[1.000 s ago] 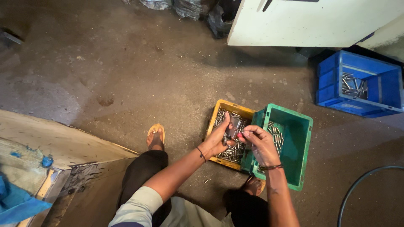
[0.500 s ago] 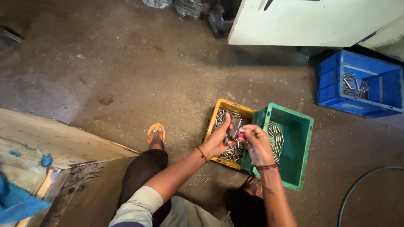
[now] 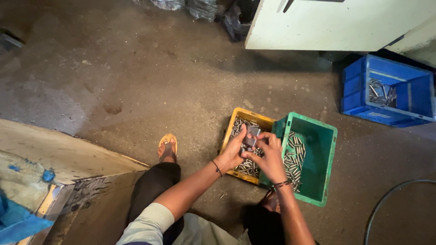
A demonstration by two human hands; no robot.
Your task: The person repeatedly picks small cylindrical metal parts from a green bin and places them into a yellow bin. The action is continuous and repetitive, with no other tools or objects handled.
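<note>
Both my hands barely shifted since half second ago, staying together over yellow crate; left hand and right hand both grasping small grey metal block between fingertips, above heap of steel pins in crate; green crate touching yellow one on right, more pins inside; blue crate well apart on concrete floor.

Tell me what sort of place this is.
Probably a small metalwork shop floor: plastic crates of small metal pins, yellow, green and blue, sit on stained concrete floor beside a white cabinet.
</note>
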